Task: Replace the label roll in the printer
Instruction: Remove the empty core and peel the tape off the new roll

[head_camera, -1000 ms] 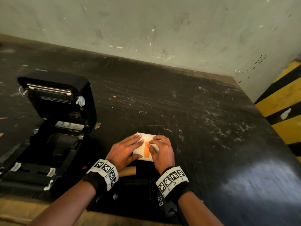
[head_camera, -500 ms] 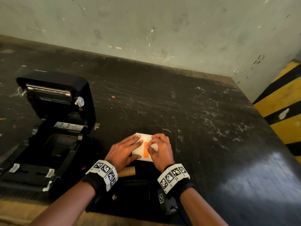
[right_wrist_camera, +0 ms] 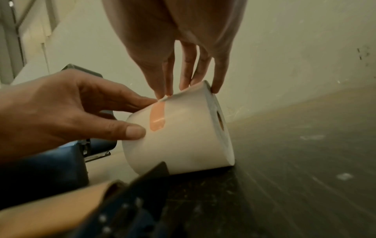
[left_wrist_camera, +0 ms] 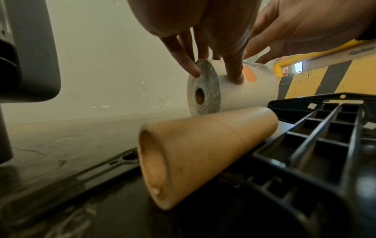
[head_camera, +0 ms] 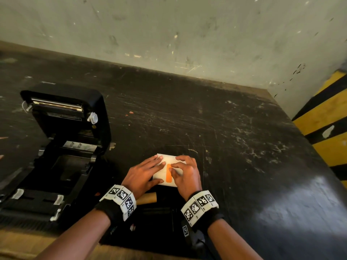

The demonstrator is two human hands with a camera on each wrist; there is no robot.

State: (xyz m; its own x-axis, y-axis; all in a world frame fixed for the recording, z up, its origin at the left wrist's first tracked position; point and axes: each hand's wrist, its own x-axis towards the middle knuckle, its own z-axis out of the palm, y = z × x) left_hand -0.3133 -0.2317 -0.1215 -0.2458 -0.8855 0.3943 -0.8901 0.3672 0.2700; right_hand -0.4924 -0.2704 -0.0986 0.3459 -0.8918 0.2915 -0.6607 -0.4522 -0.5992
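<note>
A white label roll [head_camera: 165, 159] lies on its side on the dark table, sealed by an orange tape strip [head_camera: 169, 176]. My left hand [head_camera: 144, 173] holds the roll's left half, with fingers over the top and the thumb [right_wrist_camera: 132, 131] on the near side. My right hand [head_camera: 185, 171] sits on the right half. Its thumb and forefinger pinch at the far end of the orange tape strip [right_wrist_camera: 157, 116], and its little finger [right_wrist_camera: 216, 87] touches the roll's end face. The black printer [head_camera: 62, 147] stands at the left with its lid up and its bay empty.
An empty brown cardboard core [left_wrist_camera: 203, 148] lies just in front of the roll, against a black ribbed plastic part [left_wrist_camera: 315, 136]. A pale wall runs along the table's far edge. A yellow-and-black striped barrier [head_camera: 326, 119] stands at the right.
Almost nothing has moved. Both hands stay on the roll, and the right fingertips have shifted slightly at the tape strip's end.
</note>
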